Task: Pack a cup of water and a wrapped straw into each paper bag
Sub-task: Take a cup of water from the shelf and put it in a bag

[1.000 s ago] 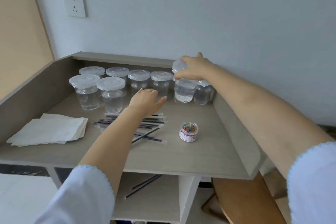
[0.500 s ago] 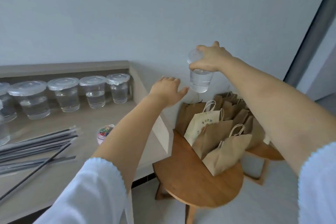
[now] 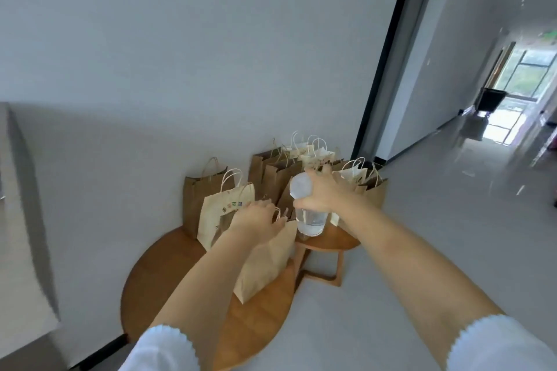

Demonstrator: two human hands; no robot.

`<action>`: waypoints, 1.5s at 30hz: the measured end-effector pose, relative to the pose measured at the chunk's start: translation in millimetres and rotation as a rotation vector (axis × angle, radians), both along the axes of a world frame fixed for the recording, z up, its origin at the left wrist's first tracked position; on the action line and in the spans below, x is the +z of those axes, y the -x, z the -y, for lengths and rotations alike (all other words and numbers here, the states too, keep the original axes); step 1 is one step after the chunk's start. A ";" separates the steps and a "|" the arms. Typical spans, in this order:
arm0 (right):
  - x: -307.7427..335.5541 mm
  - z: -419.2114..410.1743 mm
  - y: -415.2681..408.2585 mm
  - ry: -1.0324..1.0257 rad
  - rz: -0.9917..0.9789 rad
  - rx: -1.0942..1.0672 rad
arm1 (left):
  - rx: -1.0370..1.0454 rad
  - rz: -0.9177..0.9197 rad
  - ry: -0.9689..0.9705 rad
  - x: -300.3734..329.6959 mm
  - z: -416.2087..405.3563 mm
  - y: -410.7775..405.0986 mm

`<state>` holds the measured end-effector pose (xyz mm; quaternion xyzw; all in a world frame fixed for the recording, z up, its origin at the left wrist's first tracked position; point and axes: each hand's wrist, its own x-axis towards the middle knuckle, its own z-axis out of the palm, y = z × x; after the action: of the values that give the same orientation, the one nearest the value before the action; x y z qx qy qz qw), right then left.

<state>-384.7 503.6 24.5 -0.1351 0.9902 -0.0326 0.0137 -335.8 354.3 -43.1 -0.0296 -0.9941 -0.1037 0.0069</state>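
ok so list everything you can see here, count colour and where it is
clear plastic lidded cup of water: one, transparent, held up above the tables near the bags
brown kraft paper bags with twine handles: several, exact count unclear; nearest one under the left hand, others clustered behind against the wall
pale cream paper bag with coloured print: one clear, at the left of the group, more pale ones behind
round wooden side tables: two, warm brown, the larger near, the smaller behind right
dark door frame: one, black, right of the wall
left hand: one, at the nearest bag's top
right hand: one, fingers round the cup from above
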 end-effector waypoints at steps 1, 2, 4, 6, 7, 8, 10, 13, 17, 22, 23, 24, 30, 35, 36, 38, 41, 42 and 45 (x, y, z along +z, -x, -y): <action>-7.4 -14.2 5.1 -0.017 0.004 0.005 | -0.018 0.018 0.018 -7.6 -14.8 9.5; -14.1 -27.0 10.5 -0.029 0.007 0.012 | -0.036 0.024 0.042 -13.8 -28.6 18.2; -26.9 -49.2 22.9 -0.037 0.011 0.020 | -0.058 0.036 0.079 -23.3 -52.7 33.9; -40.4 -68.1 38.7 -0.011 0.018 0.008 | -0.074 0.044 0.086 -31.8 -71.7 51.4; -46.0 -76.2 46.7 -0.002 0.018 0.002 | -0.073 0.057 0.077 -35.4 -79.3 60.3; -51.1 -84.0 54.9 0.001 0.016 -0.002 | -0.074 0.069 0.070 -38.6 -85.7 69.6; -61.1 -98.5 72.0 0.006 0.018 -0.011 | -0.073 0.091 0.057 -47.1 -94.2 90.1; -75.8 -116.3 100.7 0.001 0.023 -0.025 | -0.070 0.131 0.021 -62.1 -103.2 121.3; -100.1 -134.5 152.0 -0.015 0.038 -0.032 | -0.034 0.176 -0.018 -88.9 -114.1 173.7; -114.8 -143.9 231.1 -0.076 0.047 0.009 | 0.013 0.175 -0.071 -107.2 -126.0 250.8; -115.4 -144.1 248.1 -0.081 0.049 0.028 | 0.027 0.173 -0.077 -107.3 -126.6 265.6; -115.1 -143.4 264.6 -0.090 0.047 0.046 | 0.042 0.173 -0.082 -107.2 -126.2 281.1; -115.2 -141.5 346.8 -0.050 0.011 0.142 | 0.125 0.159 -0.088 -109.5 -121.8 353.1; -115.6 -142.2 398.8 -0.067 -0.013 0.267 | 0.191 0.176 -0.058 -111.3 -124.3 391.7; -116.9 -142.8 409.6 -0.065 -0.006 0.291 | 0.214 0.175 -0.060 -113.2 -125.9 399.2; -119.2 -144.8 432.7 -0.062 -0.002 0.342 | 0.277 0.187 -0.087 -118.8 -130.8 413.8; -123.6 -149.8 467.8 -0.050 0.005 0.418 | 0.400 0.188 -0.162 -127.9 -142.1 433.0; -125.8 -152.5 477.7 -0.041 0.018 0.444 | 0.450 0.192 -0.200 -131.4 -148.1 438.4; -128.5 -163.7 504.5 -0.016 0.025 0.533 | 0.559 0.213 -0.256 -143.3 -168.7 451.6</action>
<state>-889.2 667.2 -104.0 -0.3907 0.9196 -0.0219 0.0353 -787.3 523.1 -186.4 0.2568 -0.9378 -0.2243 -0.0655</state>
